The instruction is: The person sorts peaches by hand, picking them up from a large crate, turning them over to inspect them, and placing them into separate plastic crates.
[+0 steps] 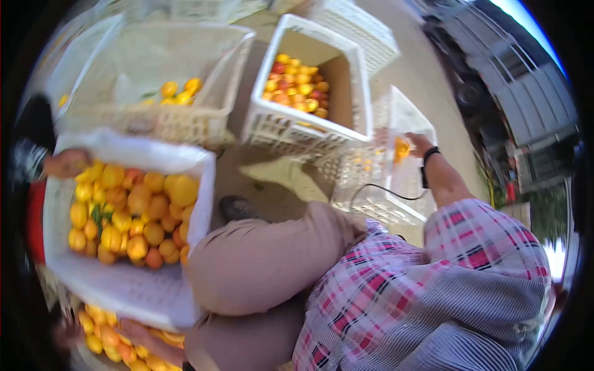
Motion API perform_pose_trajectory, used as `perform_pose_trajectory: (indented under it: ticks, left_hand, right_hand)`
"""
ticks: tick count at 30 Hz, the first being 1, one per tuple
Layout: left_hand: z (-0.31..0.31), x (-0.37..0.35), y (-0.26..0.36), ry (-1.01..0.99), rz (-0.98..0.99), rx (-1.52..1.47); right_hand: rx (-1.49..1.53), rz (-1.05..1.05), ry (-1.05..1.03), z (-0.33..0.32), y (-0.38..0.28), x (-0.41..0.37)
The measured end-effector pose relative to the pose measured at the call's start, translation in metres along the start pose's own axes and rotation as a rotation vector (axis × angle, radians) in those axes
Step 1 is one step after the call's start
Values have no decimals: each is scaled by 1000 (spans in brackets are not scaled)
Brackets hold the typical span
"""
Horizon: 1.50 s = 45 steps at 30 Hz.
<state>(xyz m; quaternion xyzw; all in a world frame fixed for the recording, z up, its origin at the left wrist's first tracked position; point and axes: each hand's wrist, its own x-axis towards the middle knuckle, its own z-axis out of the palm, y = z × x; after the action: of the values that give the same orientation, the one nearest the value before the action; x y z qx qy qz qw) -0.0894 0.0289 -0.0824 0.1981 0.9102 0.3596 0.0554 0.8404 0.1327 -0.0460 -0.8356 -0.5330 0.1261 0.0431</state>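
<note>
an orange fruit (401, 150) is held by the right hand (421, 143) inside a white crate (377, 207) at the right, its fingers curled about the fruit; a black band (427, 163) is worn at that wrist. the left hand (145, 339) is laid against a heap of yellow-orange fruit (94, 316) at the lower left; whether its fingers are apart or clamped on a piece cannot be told, as they are blurred. just above that heap, a lined crate (139, 148) is filled with ripe fruit (139, 201) (a few green leaves are mixed in). its far corner is touched by another person's hand (68, 164). more fruit (297, 83) is contained in a tall crate (291, 130) near the right-hand one, and a few pieces can be seen in a wide crate (148, 120) farther left.
</note>
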Motion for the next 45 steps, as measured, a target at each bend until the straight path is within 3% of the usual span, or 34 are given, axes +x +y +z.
perform_pose_trajectory:
  ticks: [1, 2, 4, 5, 7, 9, 12, 13, 14, 15, 16, 18, 20, 21, 25, 27, 32, 34, 36, 38, 40, 42, 45]
  left_hand:
    - [-4, 7, -8, 1, -10, -9]
    - [-7, 8, -13, 3, -20, -9]
    - [-9, 6, -16, 11, -47, -8]
    - [-5, 5, -14, 4, -67, -20]
    - [-3, -1, -8, 9, -98, -90]
    - [-8, -6, -5, 45, -117, -168]
    - [-4, -12, 5, 52, -143, -308]
    - [-5, -14, 8, 48, -152, -351]
    - [-4, -15, 6, 52, -170, -346]
    - [-3, -16, 4, 64, -146, -334]
    - [-1, -15, 2, 75, -119, -326]
    - [-8, -21, 18, 71, -155, -354]
    - [-10, -26, 26, 74, -142, -380]
    - [-11, -27, 28, 70, -154, -381]
    - [-17, -24, 35, 65, -106, -309]
    - [-16, -24, 32, 74, -106, -287]
    - [-8, -20, 23, 124, -23, -244]
    - [-7, -19, 19, 141, -1, -251]
    - [-4, -18, 16, 170, 52, -225]
    - [-1, -22, 19, 196, 86, -228]
    - [-1, -23, 21, 185, 73, -209]
    - [-1, -25, 23, 194, 85, -206]
    - [1, -23, 18, 182, 75, -187]
  right_hand:
    - [236, 634, 72, -7, -44, 6]
    - [97, 312, 119, -6, 10, 54]
    - [554, 198, 279, -30, -25, 119]
    - [577, 66, 262, -36, -63, 152]
    - [580, -120, 140, -65, -190, 169]
    - [663, -378, 43, -73, -353, 116]
    - [502, -944, -247, -46, -529, 21]
    - [546, -1061, -457, -25, -574, -14]
    - [345, -1155, -569, -6, -614, -45]
    - [348, -1373, -804, 24, -647, -72]
    - [388, -1367, -1054, 59, -673, -104]
    - [-55, -1535, -1199, 98, -705, -154]
    - [-545, -1777, -1132, 152, -716, -188]
    - [-664, -1793, -1137, 188, -713, -195]
    - [-546, -1780, -1274, 263, -685, -212]
    - [-1038, -1813, -1196, 282, -678, -229]
    - [-774, -1878, -1202, 266, -697, -218]
    - [-384, -1321, -1337, 241, -717, -219]
    - [74, -921, -1621, 209, -728, -223]
    - [249, -564, -1958, 198, -738, -216]
    - [519, -434, -2071, 176, -744, -224]
    - [836, -178, -1983, 151, -740, -238]
    - [858, -135, -2041, 155, -747, -241]
